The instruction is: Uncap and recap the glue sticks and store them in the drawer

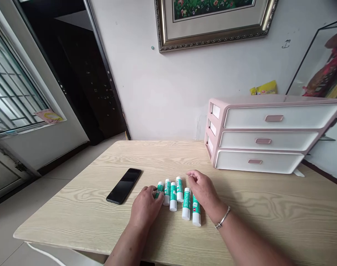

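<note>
Several green-and-white glue sticks lie side by side on the table, roughly in a row. My left hand has its thumb and fingers around the leftmost glue stick, partly covering it. Beside that one lie a second glue stick, a middle glue stick and another glue stick. Closer to me are a glue stick and the rightmost glue stick, whose upper end is hidden behind my right hand. That hand's fingers point left, loosely bent and apart, with nothing visible in them.
A black phone lies left of my left hand on the wooden table. At the back right stands a pink-and-white drawer unit, with a yellow packet behind its top. A framed picture hangs on the wall.
</note>
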Tool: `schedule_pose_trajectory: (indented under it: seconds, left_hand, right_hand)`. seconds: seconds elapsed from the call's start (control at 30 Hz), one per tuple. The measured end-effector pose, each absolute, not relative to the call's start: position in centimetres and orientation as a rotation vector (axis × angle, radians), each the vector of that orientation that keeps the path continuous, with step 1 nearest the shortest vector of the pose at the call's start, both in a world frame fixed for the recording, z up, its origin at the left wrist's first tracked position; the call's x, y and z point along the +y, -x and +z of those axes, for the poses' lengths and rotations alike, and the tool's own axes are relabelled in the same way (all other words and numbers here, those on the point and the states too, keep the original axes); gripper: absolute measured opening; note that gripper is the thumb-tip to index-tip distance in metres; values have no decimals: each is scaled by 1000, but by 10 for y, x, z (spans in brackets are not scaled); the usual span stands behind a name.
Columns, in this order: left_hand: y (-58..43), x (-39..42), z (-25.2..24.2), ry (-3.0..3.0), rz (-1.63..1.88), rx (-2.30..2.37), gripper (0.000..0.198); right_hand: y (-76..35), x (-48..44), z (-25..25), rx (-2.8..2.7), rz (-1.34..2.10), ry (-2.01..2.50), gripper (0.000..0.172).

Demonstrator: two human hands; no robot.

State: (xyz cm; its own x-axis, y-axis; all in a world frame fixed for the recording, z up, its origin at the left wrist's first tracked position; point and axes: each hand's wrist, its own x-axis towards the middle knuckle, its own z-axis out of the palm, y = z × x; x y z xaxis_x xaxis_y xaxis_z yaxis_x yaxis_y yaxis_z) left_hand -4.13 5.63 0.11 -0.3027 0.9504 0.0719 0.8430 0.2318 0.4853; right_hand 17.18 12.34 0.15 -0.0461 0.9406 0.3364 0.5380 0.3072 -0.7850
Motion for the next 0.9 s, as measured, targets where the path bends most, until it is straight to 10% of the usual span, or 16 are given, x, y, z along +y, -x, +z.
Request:
schedule_pose_trajectory:
  seconds: [0.9]
  left_hand:
    - [19,99,25,-1068,1414,984,43]
  right_hand:
    - [-159,109,11,-1689,904,884,44]
